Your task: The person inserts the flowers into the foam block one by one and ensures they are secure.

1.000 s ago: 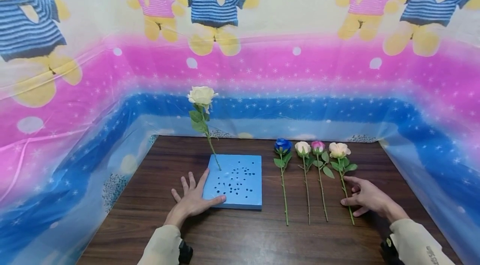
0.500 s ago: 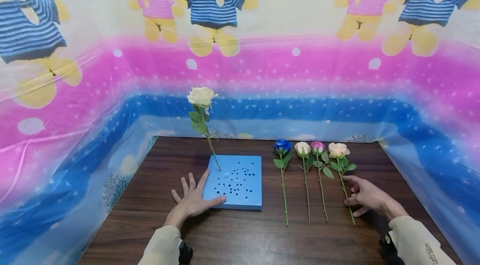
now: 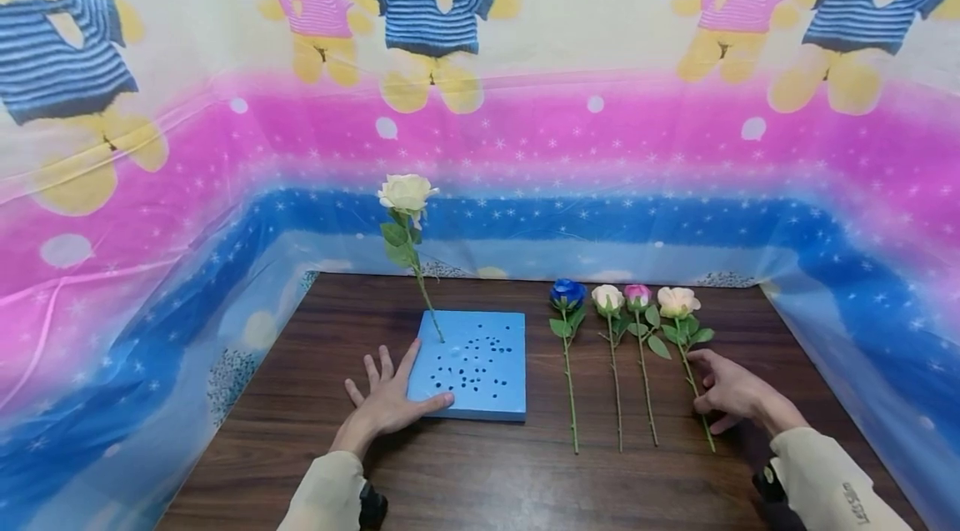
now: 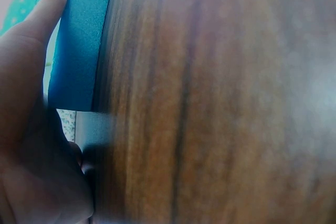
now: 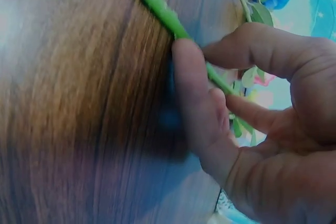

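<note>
With its fingers spread, my left hand (image 3: pixel 390 402) rests against the left edge of a blue foam block (image 3: pixel 480 414), thumb on the block's top near its front. One white rose (image 3: pixel 406 194) stands in the block's back left part, its stem leaning a little. My right hand (image 3: pixel 738 393) pinches the green stem of a peach rose (image 3: pixel 678 302) that lies on the table, the rightmost in a row. In the right wrist view the thumb and fingers close about the lower stem (image 5: pixel 165 14), whose cut end sticks out past them.
Left of the peach rose lie a pink rose (image 3: pixel 637 296), a cream rose (image 3: pixel 607 298) and a blue rose (image 3: pixel 567 293), stems toward me. Many small holes dot the block's top. A printed bear curtain (image 3: pixel 525 147) surrounds the dark wooden table (image 3: pixel 480 481).
My right hand has shifted slightly along the peach rose's stem, its thumb and fingers drawing closer together. The left hand and the block stay as they were.
</note>
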Tool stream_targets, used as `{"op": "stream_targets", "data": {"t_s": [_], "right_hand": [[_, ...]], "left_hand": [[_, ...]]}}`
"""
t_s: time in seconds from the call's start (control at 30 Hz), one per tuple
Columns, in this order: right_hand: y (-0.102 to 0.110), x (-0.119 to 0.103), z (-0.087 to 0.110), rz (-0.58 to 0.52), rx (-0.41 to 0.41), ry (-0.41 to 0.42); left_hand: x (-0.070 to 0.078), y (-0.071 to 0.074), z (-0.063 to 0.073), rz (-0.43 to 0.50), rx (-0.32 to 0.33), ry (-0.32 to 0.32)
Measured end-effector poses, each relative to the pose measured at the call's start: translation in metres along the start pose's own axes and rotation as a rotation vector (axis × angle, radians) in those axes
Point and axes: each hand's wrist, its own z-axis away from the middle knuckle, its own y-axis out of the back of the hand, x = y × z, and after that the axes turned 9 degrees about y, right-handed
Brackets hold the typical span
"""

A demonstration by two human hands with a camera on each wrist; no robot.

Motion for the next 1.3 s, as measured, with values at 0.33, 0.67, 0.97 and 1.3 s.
{"op": "stream_targets", "data": {"t_s": [0.33,0.67,0.97,1.3], "right_hand": [[-0.005,-0.007,-0.001,0.090,0.031,-0.009],[-0.010,-0.009,0.000,0.172,0.088,-0.065],[-0.004,-0.012,0.000,0.162,0.106,-0.082],[-0.004,-0.009,0.001,0.077,0.116,-0.057]], "left_hand": [[-0.001,0.000,0.001,0.011,0.002,-0.006],[-0.002,-0.002,0.000,0.013,-0.014,0.006],[0.000,0.001,0.000,0.009,-0.002,-0.003],[-0.001,-0.001,0.000,0.008,-0.008,-0.002]]}}
